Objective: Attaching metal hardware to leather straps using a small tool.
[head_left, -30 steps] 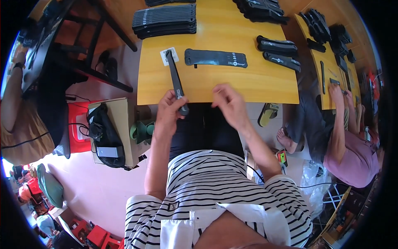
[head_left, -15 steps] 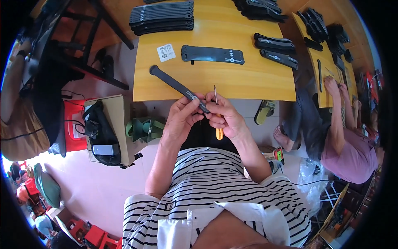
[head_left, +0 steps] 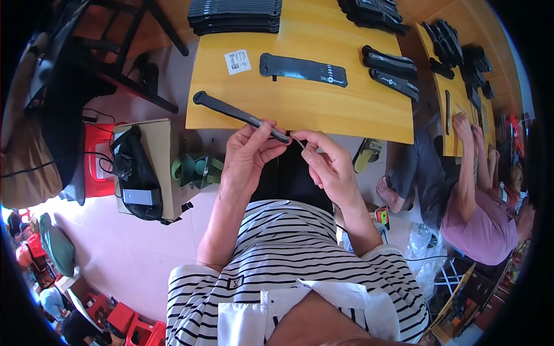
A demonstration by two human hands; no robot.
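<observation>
My left hand (head_left: 244,157) pinches a narrow black strap (head_left: 224,108) with a rounded end. Its far end reaches up and left over the wooden table's front edge, and the near end sticks out past my fingertips. My right hand (head_left: 330,168) is closed around a screwdriver (head_left: 299,142); only its thin metal shaft shows, pointing at the strap's near end, and the handle is hidden in my palm. I cannot make out whether the tip touches the strap. Beyond my hands, a wider black strap (head_left: 303,70) lies flat on the table beside a white printed label (head_left: 237,61).
Stacked black straps (head_left: 234,16) lie at the table's (head_left: 346,118) back left, with more folded ones (head_left: 392,72) along its right side. An open cardboard box (head_left: 160,167) with a black bag stands to the left. At right, another person (head_left: 476,225) works at a second table.
My right hand has turned the screwdriver from upright, with its orange handle showing, to slanting toward the strap's near end. The strap has tilted flatter in my left hand.
</observation>
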